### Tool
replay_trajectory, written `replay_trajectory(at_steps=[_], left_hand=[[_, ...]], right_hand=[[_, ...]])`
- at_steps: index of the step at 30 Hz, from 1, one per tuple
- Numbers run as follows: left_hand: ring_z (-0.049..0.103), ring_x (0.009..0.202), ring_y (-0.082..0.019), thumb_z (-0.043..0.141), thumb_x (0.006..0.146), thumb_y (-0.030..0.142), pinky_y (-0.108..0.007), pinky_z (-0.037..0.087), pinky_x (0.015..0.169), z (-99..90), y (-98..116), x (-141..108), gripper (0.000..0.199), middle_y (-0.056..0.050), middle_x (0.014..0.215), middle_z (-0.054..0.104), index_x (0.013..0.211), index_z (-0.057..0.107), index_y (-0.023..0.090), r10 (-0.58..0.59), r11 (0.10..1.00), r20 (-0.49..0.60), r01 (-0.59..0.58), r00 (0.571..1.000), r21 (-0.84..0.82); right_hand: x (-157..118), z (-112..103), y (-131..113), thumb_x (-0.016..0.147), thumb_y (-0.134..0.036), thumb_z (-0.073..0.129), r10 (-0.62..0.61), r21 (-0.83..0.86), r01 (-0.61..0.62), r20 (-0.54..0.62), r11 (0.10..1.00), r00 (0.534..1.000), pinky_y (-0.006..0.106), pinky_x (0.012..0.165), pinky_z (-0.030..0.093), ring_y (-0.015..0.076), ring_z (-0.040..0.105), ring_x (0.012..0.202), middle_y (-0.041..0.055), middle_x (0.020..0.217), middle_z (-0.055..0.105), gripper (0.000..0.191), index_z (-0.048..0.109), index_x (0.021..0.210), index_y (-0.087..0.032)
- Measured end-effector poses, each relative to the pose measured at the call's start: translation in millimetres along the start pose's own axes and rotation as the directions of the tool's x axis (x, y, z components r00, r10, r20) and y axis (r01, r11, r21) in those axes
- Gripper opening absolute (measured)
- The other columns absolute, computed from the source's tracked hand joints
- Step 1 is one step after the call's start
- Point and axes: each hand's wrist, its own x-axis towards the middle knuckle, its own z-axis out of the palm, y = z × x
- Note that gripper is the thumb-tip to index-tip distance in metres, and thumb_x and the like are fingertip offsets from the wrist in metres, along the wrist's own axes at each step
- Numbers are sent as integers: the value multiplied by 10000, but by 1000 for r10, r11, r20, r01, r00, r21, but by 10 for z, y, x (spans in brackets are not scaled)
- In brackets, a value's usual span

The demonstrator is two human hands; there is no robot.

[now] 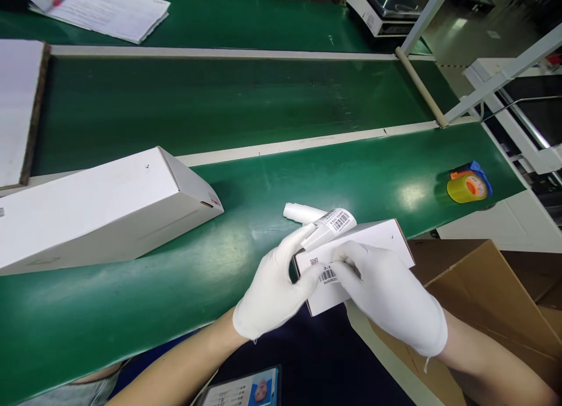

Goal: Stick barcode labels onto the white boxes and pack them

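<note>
A small white carton [381, 235] rests at the front edge of the green bench, tilted toward me. My left hand [277, 288], in a white glove, grips a curled strip of barcode labels [337, 223] between thumb and fingers, and its thumb presses on the carton's face. On that face is a white barcode label [328, 275] with black print. My gloved right hand [390, 295] is closed in a pinch at this label's upper right edge, its fingers lying over the carton. Beyond my left fingertips lies a white rolled piece [302, 212], partly hidden by the strip.
A long white box [92, 201] lies at left on the green bench [246, 230]. A yellow tape roll [466, 187] with a blue and orange part sits at right. An open brown carton [487, 295] stands below. Papers [105, 11] and a scale [386, 11] are farther back.
</note>
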Motion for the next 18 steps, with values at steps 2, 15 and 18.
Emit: replay_trajectory(at_steps=[2,15,18], left_hand=[[606,1342,-246,593,1007,251,-330,544,1095,12,-13,4,520,0,1495,600,1515,498,315,2,999,-52,0,999,43],[552,1399,-250,612,1007,300,-362,485,1168,-93,-93,125,529,-55,1547,547,1520,496,235,57,992,-14,-59,998,-115],[616,1331,-271,782,909,365,-359,521,1145,-176,-115,206,516,-42,1445,642,1390,636,248,61,976,-83,-77,995,-202]], right_hand=[[-32,47,-22,942,-204,524,-16,-128,7,-69,992,997,274,461,292,119,472,451,-26,541,539,268,465,680,-212],[-428,189,200,795,-763,682,-248,-409,164,-161,898,955,797,1084,321,598,374,1362,286,1476,508,916,576,1387,-72],[-381,-45,356,996,-436,560,-159,-337,29,-364,941,918,698,1138,387,485,397,1430,242,1469,530,484,617,1333,-93]])
